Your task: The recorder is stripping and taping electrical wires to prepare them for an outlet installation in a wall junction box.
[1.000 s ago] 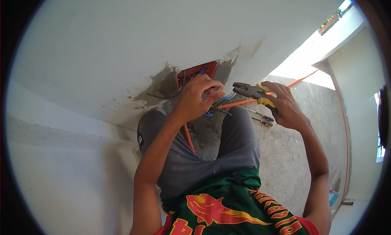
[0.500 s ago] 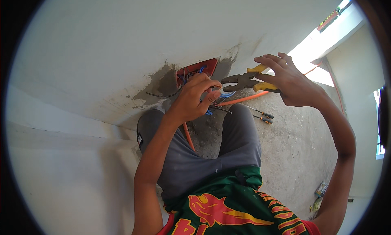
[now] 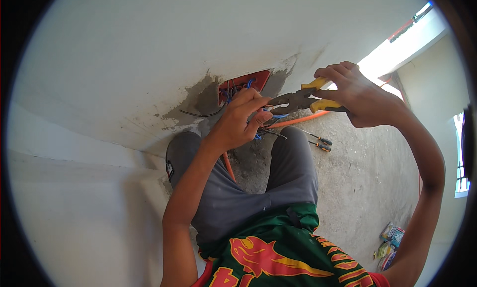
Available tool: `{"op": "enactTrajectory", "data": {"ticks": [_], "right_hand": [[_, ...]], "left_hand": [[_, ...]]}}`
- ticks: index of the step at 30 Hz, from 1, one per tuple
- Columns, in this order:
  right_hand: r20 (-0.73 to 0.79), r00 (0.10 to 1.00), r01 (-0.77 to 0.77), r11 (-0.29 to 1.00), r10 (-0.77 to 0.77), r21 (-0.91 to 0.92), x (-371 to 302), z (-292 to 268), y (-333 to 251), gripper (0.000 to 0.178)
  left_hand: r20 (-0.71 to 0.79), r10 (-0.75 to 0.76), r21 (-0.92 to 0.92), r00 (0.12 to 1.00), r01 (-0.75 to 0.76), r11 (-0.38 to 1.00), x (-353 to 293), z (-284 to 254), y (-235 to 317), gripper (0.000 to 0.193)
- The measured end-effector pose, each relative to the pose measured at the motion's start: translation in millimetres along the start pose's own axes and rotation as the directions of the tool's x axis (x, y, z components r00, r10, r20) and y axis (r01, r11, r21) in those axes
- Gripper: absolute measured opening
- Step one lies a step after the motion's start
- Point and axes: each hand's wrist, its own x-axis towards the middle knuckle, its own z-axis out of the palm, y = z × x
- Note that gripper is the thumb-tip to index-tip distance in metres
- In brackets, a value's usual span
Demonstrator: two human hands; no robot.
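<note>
A white wall [image 3: 124,48] fills the left, its bottom edge sloping down toward the person's left knee [image 3: 185,145], which sits close against it. A thin black wire [image 3: 201,114] sticks out leftward across a rough grey plaster patch. Next, the left hand [image 3: 241,115] is closed in a pinch on a thin wire end [image 3: 269,108], mostly hidden by the fingers, just in front of the red junction box [image 3: 261,80] set in the wall; the box's upper and right edges show past the knuckles. Blue wires [image 3: 280,116] hang just below the combination pliers [image 3: 299,99], whose jaws stand parted with their tips at the left fingertips; whether they touch the wire cannot be told. An orange corrugated conduit [image 3: 304,119] passes beneath. Two screwdrivers [image 3: 325,141] lie on the concrete floor [image 3: 353,187] beside the right knee [image 3: 293,153]. The right hand [image 3: 360,98] grips the yellow handles, raised well above the floor, with room between its elbow and the far wall. Small packages [image 3: 392,235] lie near the right forearm.
</note>
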Motion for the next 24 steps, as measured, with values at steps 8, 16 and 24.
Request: {"op": "enactTrajectory", "data": {"ticks": [8, 16, 24], "right_hand": [[0.036, 0.999, -0.018, 1.000, 0.019, -0.018, 4, -6, -6, 0.066], [-0.069, 0.997, -0.033, 0.991, 0.024, -0.132, 1, -2, -14, 0.050], [-0.218, 0.973, -0.117, 0.972, 0.071, -0.202, -2, 13, -19, 0.049]], "left_hand": [[-0.004, 0.010, 0.001, 1.000, -0.010, 1.000, 1, -1, 2, 0.027], [-0.063, 0.009, -0.046, 0.998, -0.012, 0.999, 1, 3, -2, 0.042], [-0.051, -0.105, -0.102, 0.993, 0.099, 0.990, 4, -1, 5, 0.036]]}}
